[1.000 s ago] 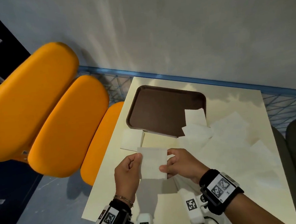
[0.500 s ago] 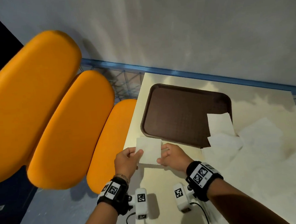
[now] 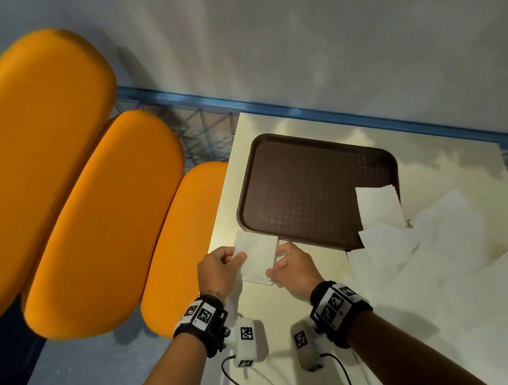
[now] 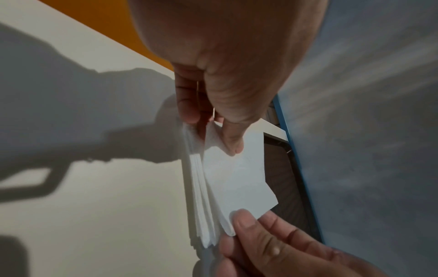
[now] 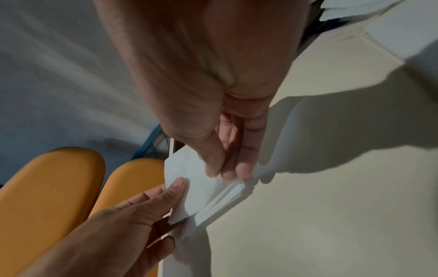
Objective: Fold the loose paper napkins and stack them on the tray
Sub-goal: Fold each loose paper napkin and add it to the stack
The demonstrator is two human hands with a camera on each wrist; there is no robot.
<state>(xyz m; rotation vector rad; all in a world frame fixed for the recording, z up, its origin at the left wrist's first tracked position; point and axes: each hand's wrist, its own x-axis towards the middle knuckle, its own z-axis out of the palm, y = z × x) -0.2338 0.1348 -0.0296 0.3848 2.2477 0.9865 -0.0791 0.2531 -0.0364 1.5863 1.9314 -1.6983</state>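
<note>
Both hands hold one folded white napkin (image 3: 257, 256) just above a small stack of folded napkins (image 4: 201, 202) on the table, by the near left corner of the brown tray (image 3: 306, 188). My left hand (image 3: 236, 258) pinches its left edge between thumb and fingers (image 4: 233, 146). My right hand (image 3: 274, 266) pinches its right edge (image 5: 220, 172). Another white napkin (image 3: 378, 204) lies partly on the tray's near right corner. Loose, unfolded napkins (image 3: 437, 254) cover the table to the right.
Orange seat cushions (image 3: 99, 227) stand close along the table's left edge (image 3: 219, 225). A blue rail with wire mesh (image 3: 206, 126) and a grey wall lie behind the table. Black cables (image 3: 239, 382) trail at the near edge.
Both hands have carried the folded napkin away from me and leftward, from the table's middle to above the folded napkins by the tray's near left corner.
</note>
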